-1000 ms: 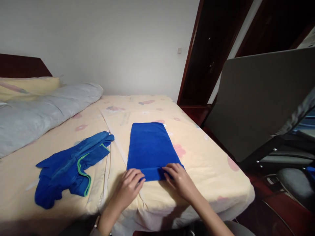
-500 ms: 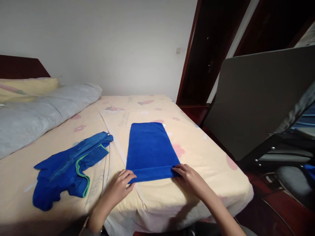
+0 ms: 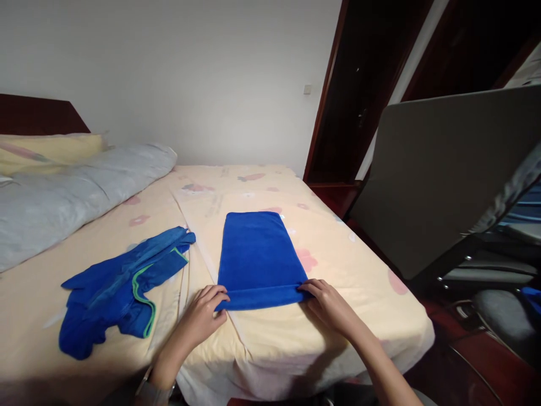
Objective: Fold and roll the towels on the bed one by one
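A blue towel [image 3: 260,254] lies flat on the bed, its near end turned over into a narrow band. At the left end of that band, my left hand [image 3: 208,307] has its fingers curled over the edge. My right hand [image 3: 323,299] pinches the band's right end between thumb and fingers. Both thumbs are partly hidden. To the left lies a second blue cloth [image 3: 105,299], crumpled, with bright green trim along one edge.
A pale yellow flowered sheet [image 3: 359,304] covers the bed. Along the left side lie a long grey bolster [image 3: 93,183] and a yellow pillow [image 3: 51,151]. A dark upright panel [image 3: 439,180] stands beyond the bed's right edge.
My left hand has shifted slightly left along the band, and its fingers cover less of the towel. The right hand still holds its end. The near band looks slightly narrower.
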Demonstrator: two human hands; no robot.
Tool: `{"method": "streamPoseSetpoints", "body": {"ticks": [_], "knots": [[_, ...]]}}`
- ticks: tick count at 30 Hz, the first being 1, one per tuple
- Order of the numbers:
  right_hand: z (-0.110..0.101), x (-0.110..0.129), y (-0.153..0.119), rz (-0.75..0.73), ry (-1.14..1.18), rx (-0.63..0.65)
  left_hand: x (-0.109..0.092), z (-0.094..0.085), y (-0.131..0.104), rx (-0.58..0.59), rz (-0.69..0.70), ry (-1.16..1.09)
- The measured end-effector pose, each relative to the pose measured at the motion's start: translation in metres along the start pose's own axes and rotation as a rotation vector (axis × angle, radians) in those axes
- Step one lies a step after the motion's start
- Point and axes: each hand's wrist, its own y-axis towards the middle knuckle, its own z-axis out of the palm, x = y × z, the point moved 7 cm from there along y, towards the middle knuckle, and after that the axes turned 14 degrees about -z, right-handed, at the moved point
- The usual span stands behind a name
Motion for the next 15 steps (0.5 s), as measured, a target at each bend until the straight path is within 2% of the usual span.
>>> {"method": "streamPoseSetpoints", "body": {"ticks": [4, 6, 10, 15], "knots": [[-0.003, -0.020, 0.006, 0.131, 0.207, -0.108, 0.018, -0.003, 0.012, -0.006, -0.122, -0.130], [-0.003, -0.034, 0.012, 0.220, 0.319, -0.187, 0.031, -0.002, 0.020, -0.006, -0.229, -0.229], [-0.001, -0.065, 0.019, 0.441, 0.434, -0.351, 0.056, 0.001, 0.035, -0.080, -0.450, -0.424], [0.012, -0.091, 0.017, 0.578, 0.554, -0.382, 0.064, 0.008, 0.044, -0.054, -0.535, -0.421]]}}
